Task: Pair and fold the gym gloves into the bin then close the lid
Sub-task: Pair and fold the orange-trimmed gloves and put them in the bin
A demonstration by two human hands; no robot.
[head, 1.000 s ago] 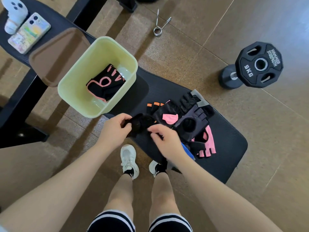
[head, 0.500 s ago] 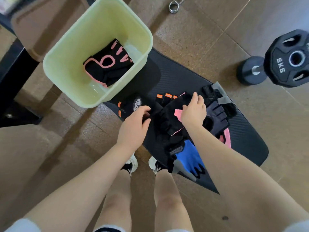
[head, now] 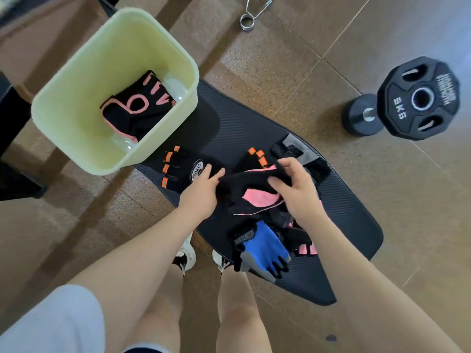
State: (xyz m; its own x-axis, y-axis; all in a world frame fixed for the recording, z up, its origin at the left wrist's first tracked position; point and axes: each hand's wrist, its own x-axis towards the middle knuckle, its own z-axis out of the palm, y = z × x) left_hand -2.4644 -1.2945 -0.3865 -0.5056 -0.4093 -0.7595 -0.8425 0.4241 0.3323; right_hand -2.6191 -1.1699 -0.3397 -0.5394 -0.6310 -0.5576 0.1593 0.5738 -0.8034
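Blue glove [head: 262, 247]: nearest, lying on the black mat [head: 351, 225]. Black-and-pink glove [head: 251, 192]: lifted over the pile, right hand [head: 297, 192] fingers pinched on its far edge, left hand [head: 201, 191] fingers closed on its left end. Orange-striped glove [head: 178, 168]: flat on the mat, just beyond the left hand. Bin [head: 76, 110]: open, pale green, holding one folded black-and-pink pair [head: 137, 108]. Weight plate [head: 418, 98]: on the floor, far right.

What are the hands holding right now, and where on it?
Both hands grip one black and pink glove: the left hand at its left edge, the right hand pinching its upper right edge.
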